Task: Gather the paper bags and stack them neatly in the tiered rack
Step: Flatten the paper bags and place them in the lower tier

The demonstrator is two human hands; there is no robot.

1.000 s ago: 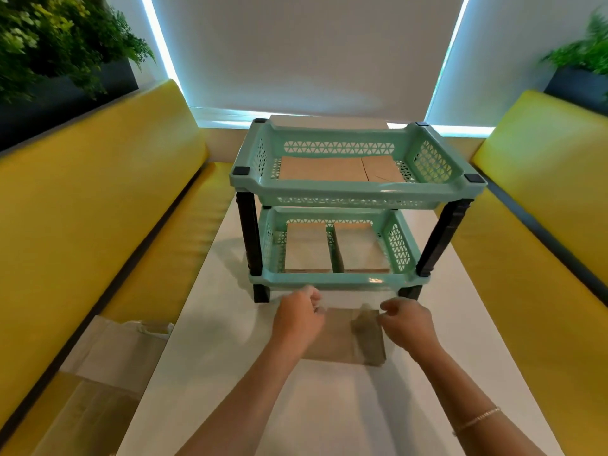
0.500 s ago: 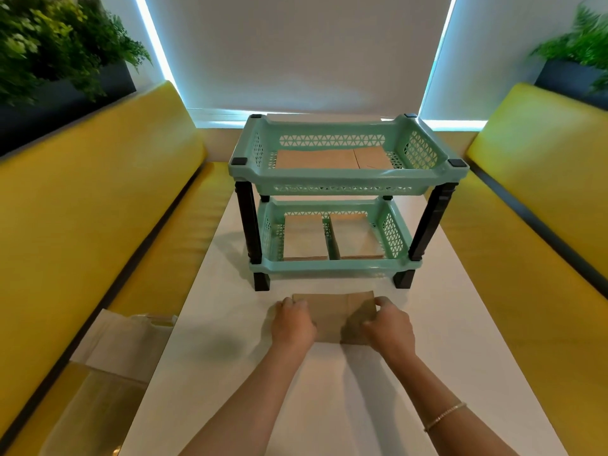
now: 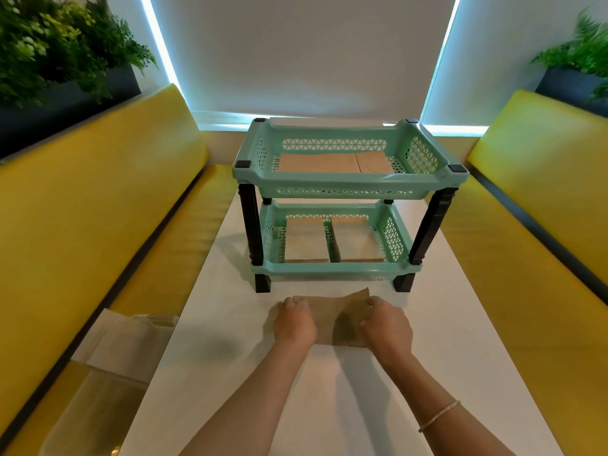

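Both the left hand (image 3: 295, 319) and right hand (image 3: 385, 324) gripped a flat brown paper bag (image 3: 332, 315) lying on the white desk (image 3: 329, 390), not yet racked. Beyond, the mint-green two-tier plastic rack (image 3: 345, 192) already held bags on both tiers.

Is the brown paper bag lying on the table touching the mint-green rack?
Apart. In the head view a strip of bare white table shows between the flat brown paper bag and the front feet of the mint-green plastic two-tier rack.
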